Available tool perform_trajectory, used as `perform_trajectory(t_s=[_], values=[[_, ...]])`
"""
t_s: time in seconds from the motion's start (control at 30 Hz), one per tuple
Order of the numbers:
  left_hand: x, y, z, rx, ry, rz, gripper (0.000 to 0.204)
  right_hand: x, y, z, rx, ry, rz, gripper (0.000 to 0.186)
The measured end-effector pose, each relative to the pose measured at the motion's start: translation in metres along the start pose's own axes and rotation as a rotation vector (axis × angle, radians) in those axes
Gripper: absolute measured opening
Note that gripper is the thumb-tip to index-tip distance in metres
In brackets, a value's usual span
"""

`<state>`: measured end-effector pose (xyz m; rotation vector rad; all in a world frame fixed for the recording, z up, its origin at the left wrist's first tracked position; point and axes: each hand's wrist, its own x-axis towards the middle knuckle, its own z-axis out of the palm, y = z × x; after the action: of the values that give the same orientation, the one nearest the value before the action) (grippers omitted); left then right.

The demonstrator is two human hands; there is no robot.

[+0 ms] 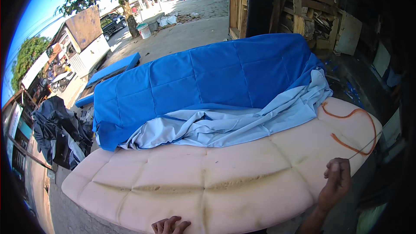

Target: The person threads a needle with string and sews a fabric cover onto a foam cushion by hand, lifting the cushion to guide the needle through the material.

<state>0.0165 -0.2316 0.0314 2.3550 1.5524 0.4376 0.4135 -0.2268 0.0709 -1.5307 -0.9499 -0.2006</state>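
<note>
With my right fingers (334,167) pinched on the thin rod (366,144), I should keep the orange cord (374,131) beyond them untangled, left fingers (172,224) loosely apart at the foam (251,160).

Sunlit pavement (173,39), leafy tree (122,0), shadowed wood stack (299,6), apparently scrap

- left hand (171,225): cut off by lower edge, palm not visible
- thin rod (368,143): near end hidden in right hand (337,177)
- foam pad (260,164): far side under blue cover (195,78)
- tree (123,0): top cropped
</note>
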Motion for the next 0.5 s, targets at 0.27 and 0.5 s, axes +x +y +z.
perform_trajectory(t_s=[0.27,0.5], values=[[0.039,0.058,0.023,-0.827,0.132,-0.035,0.079,-0.06,-0.027,0.057,0.285,-1.117,-0.498,0.022],[0.062,0.069,0.062,-1.185,0.213,-0.154,0.037,-0.038,0.006,0.029,0.33,-0.915,-0.472,0.016]])
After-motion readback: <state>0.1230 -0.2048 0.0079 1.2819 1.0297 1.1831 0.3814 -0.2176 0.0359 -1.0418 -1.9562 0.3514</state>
